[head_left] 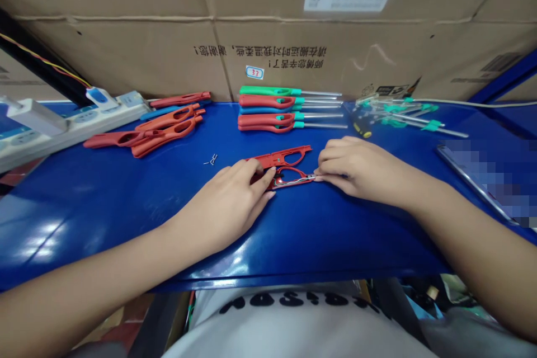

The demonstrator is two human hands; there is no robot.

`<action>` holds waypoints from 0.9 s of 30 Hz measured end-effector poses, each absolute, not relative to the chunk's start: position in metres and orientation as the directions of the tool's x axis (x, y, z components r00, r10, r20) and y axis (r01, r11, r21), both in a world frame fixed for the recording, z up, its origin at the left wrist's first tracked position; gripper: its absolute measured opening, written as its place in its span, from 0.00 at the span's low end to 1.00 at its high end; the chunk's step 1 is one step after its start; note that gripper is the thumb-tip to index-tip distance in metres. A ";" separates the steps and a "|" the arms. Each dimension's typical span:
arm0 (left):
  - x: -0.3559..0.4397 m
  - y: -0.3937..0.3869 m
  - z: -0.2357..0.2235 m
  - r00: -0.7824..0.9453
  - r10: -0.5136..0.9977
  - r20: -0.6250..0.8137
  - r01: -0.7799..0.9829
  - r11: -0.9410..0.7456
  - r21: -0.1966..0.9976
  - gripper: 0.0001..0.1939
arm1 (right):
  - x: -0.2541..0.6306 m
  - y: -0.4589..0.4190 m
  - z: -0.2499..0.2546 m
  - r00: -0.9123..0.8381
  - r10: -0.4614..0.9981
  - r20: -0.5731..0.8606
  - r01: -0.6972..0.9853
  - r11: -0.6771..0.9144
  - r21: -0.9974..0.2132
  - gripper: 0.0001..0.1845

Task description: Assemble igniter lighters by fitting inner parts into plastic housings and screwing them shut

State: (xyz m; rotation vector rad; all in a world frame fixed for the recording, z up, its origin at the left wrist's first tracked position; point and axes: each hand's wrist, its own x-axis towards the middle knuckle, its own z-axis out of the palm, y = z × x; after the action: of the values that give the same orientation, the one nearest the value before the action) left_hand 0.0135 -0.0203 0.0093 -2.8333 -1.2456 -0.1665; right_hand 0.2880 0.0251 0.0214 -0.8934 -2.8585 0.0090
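On the blue table in front of me lie two red half shells of a utility lighter. Wires and small parts show inside the nearer lighter half [293,181]. My left hand [235,193] grips its rear end, thumb and fingers closed around it. My right hand [356,170] pinches its front tip, where a small metal end shows; what else those fingers hold is hidden. Just behind lies the other half shell [274,160], its rear partly covered by my left fingers. A few small screws [212,160] lie to the left.
Several assembled lighters [266,121] with metal tubes stand in a row behind my hands. Red and orange handle shells [168,137] lie left, near a white power strip [84,121]. Metal tubes with green parts [403,114] lie right, beside a yellow-black tool [361,130]. Cardboard [168,56] walls the back.
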 end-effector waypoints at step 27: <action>-0.001 -0.003 0.004 0.716 0.667 0.207 0.615 -0.743 0.265 0.19 | 0.289 0.034 0.018 -0.550 0.821 -0.151 0.715 0.370 -0.593 0.13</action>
State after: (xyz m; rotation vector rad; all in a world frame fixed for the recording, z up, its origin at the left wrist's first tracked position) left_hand -0.0008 -0.0027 0.0040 -3.0727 -1.1579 -0.4861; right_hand 0.2895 0.0338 0.0182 -1.3912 -2.4552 0.9301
